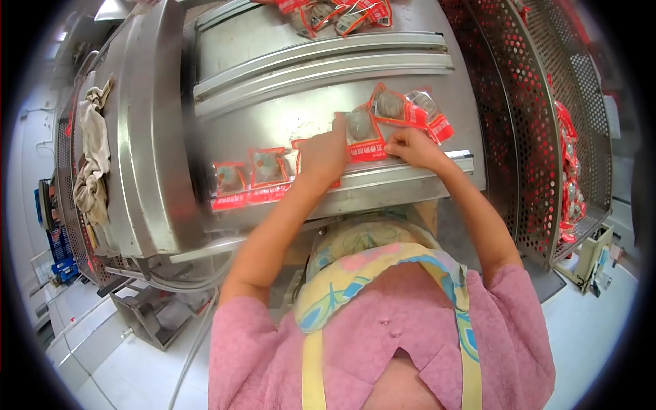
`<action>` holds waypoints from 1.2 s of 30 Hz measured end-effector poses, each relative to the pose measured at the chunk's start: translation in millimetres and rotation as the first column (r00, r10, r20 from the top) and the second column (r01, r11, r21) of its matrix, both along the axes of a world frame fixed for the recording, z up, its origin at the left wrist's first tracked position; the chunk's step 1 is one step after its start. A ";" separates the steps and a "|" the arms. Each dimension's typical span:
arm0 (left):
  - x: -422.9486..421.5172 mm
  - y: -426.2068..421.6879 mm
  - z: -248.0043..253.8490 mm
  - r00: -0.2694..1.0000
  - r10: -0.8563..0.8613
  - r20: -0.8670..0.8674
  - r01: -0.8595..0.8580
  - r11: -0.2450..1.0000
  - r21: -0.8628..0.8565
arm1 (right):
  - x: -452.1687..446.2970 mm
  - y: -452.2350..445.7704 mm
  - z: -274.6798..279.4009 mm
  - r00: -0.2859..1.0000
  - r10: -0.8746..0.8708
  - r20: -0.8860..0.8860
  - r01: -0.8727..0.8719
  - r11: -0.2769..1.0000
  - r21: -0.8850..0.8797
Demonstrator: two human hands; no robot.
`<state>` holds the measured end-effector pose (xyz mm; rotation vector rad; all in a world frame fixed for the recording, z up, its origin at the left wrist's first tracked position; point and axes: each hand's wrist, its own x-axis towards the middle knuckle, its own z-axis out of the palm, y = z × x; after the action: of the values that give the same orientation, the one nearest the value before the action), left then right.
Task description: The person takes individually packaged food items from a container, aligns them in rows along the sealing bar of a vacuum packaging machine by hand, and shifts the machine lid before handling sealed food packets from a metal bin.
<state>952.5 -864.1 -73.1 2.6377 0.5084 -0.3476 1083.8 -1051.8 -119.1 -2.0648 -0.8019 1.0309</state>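
Observation:
A clear-and-red plastic food packet with a round greyish item inside lies between my hands at the near metal rail. My left hand is closed at its left edge, some fingertips hidden. My right hand pinches its lower right corner. To the left, a sealed-looking packet and another packet lie side by side along the rail, red ends toward me. My left hand partly covers one more. Beyond my right hand, a packet overlaps others in a loose pile.
Metal rails cross the steel machine bed. More packets are heaped at its far side. A steel cover bar stands left, with a crumpled cloth beyond. Perforated metal racks rise at the right, holding red packets.

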 end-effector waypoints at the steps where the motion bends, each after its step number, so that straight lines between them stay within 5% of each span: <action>1: 2.4 -1.6 1.9 1.000 0.002 -0.009 -0.002 1.000 0.022 | 0.8 0.1 0.0 1.000 0.005 -0.004 -0.005 1.000 -0.006; 9: -6.4 -7.4 -5.0 0.996 -0.088 -0.029 0.090 0.994 0.068 | -9.7 -3.5 6.1 0.972 0.111 0.209 -0.106 0.994 -0.035; 15: -6.2 -3.5 -6.9 0.995 -0.102 -0.013 0.102 0.995 -0.006 | 1.8 -5.6 6.3 0.974 0.203 0.102 -0.207 0.978 0.035; 20: -4.8 0.2 -12.2 0.986 0.044 0.161 -0.022 0.990 -0.139 | 3.7 5.0 18.0 0.999 0.017 -0.034 -0.022 0.989 -0.144; 24: -0.8 -3.4 -5.9 0.999 0.002 0.038 -0.002 1.000 0.005 | -7.8 3.6 5.8 0.981 0.068 0.181 -0.050 0.994 -0.099; 29: -12.1 -12.6 4.1 1.000 -0.022 0.006 0.021 0.988 0.152 | -10.9 4.6 28.8 0.961 0.150 0.231 -0.110 0.978 -0.176; 32: -31.7 -22.4 29.9 0.902 -0.161 0.400 0.132 0.986 0.100 | -16.8 -3.9 48.8 0.967 0.044 0.250 -0.007 0.989 -0.145; 36: -35.6 -41.6 13.4 0.796 -0.350 0.494 0.389 0.921 0.026 | -14.3 -32.1 50.6 0.954 -0.063 0.292 0.110 0.983 -0.150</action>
<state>916.9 -905.7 -59.7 2.5971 -0.1918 0.1969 1069.5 -1084.0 -68.6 -2.4067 -0.7802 0.7814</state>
